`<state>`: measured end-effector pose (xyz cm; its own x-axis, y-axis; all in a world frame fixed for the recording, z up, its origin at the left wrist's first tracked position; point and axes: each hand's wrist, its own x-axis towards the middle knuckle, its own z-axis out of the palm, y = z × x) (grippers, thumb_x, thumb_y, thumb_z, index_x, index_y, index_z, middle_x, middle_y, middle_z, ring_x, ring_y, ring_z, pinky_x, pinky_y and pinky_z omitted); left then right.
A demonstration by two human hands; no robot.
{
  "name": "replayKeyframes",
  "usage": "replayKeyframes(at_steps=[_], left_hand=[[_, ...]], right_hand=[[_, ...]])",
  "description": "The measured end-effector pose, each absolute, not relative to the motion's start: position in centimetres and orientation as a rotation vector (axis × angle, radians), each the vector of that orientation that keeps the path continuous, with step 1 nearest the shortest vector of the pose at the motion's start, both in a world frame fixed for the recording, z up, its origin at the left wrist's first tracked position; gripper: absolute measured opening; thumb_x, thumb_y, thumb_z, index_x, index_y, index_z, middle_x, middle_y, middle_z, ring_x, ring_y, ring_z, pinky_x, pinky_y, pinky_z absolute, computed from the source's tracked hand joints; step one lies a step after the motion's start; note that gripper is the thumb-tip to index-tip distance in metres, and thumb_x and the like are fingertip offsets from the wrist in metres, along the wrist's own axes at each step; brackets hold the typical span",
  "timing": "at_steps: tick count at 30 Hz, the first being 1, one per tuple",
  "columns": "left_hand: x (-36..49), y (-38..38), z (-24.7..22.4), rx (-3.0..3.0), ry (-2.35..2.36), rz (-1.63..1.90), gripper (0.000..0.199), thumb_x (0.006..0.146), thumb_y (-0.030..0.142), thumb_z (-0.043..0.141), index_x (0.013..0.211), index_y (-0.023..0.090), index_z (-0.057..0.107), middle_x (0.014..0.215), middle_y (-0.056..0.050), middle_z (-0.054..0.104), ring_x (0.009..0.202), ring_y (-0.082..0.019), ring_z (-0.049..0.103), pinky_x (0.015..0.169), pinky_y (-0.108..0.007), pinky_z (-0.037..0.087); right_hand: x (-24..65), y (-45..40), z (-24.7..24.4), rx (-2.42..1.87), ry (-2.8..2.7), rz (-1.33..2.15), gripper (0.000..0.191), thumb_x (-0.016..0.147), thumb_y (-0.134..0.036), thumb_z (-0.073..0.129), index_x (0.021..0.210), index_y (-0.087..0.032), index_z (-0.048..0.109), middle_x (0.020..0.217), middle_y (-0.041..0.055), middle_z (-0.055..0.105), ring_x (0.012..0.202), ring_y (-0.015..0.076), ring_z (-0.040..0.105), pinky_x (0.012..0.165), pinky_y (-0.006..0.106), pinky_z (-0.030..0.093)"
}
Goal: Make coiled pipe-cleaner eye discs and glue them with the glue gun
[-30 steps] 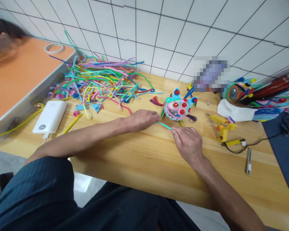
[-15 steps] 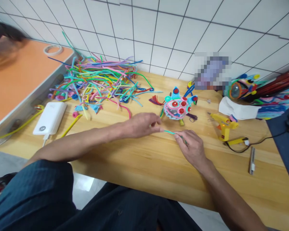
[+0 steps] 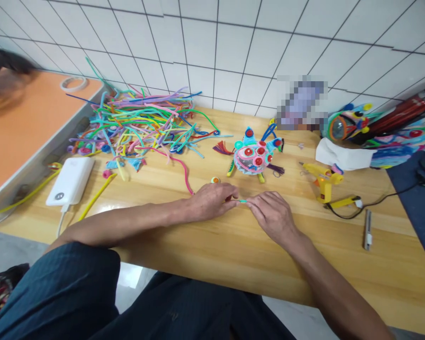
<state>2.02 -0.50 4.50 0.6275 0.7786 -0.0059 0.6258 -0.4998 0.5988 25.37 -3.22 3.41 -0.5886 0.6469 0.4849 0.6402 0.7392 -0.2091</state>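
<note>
A short stretch of green pipe cleaner [image 3: 242, 201] shows in the gap between my two hands, just above the wooden table. My left hand [image 3: 214, 202] pinches its left end between thumb and fingers. Closed on the right end is my right hand [image 3: 273, 216], its fingers hiding the rest. Directly behind them stands a colourful pipe-cleaner figure [image 3: 253, 158] with red discs, blue pointed ears, tassels and yellow-green feet. A small round white, yellow and orange piece [image 3: 215, 180] lies just behind my left hand.
A heap of pipe cleaners [image 3: 145, 123] spreads along the wall at left, near a white power bank [image 3: 71, 182]. To the right are a yellow glue gun [image 3: 324, 179] with its cord, a utility knife [image 3: 367, 230] and white paper [image 3: 343, 155]. A blurred person [image 3: 7, 82] is at far left.
My hands have drawn closer together, so less green pipe cleaner shows between them. The round piece behind my left hand has come into sight. The view has shifted slightly.
</note>
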Motion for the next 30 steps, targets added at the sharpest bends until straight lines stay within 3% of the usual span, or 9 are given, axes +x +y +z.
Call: replayKeyframes(at_steps=[8, 17, 26, 30], left_hand=[[1.9, -1.3, 3.6, 2.258, 1.011, 0.37, 0.01, 0.095, 0.018, 0.061, 0.097, 0.016, 0.07, 0.089, -0.004, 0.075, 0.079, -0.018, 0.068, 0.071, -0.026, 0.045], [1.7, -2.0, 2.3, 2.141, 0.871, 0.517, 0.01, 0.089, 0.011, 0.06, 0.087, 0.016, 0.068, 0.074, 0.001, 0.067, 0.063, -0.01, 0.055, 0.062, -0.021, 0.037], [2.1, -2.5, 2.0, 1.611, 0.89, 0.756, 0.02, 0.091, 0.027, 0.064, 0.076, 0.014, 0.062, 0.06, 0.007, 0.046, 0.054, -0.007, 0.035, 0.053, -0.019, 0.03], [2.2, -2.5, 2.3, 1.499, 0.878, 0.792, 0.028, 0.093, 0.038, 0.067, 0.081, 0.013, 0.064, 0.066, 0.004, 0.052, 0.059, -0.008, 0.04, 0.056, -0.02, 0.034]], right_hand=[[25.3, -3.4, 3.3, -0.951, -2.442, 0.149, 0.012, 0.105, -0.024, 0.058, 0.103, -0.02, 0.07, 0.091, 0.0062, 0.075, 0.084, 0.0207, 0.066, 0.081, 0.036, 0.048], [24.6, -3.6, 3.0, -0.948, -2.453, 0.216, 0.021, 0.107, -0.023, 0.053, 0.091, -0.02, 0.066, 0.083, 0.0046, 0.071, 0.08, 0.0192, 0.063, 0.08, 0.034, 0.049], [24.6, -3.7, 3.1, -0.967, -2.259, 0.403, 0.01, 0.105, -0.019, 0.056, 0.097, -0.022, 0.062, 0.09, 0.0052, 0.066, 0.085, 0.019, 0.061, 0.078, 0.034, 0.05], [24.5, -3.9, 3.5, -0.996, -2.209, 0.506, 0.01, 0.103, -0.016, 0.056, 0.095, -0.022, 0.059, 0.086, 0.0031, 0.063, 0.082, 0.0181, 0.059, 0.074, 0.033, 0.048]])
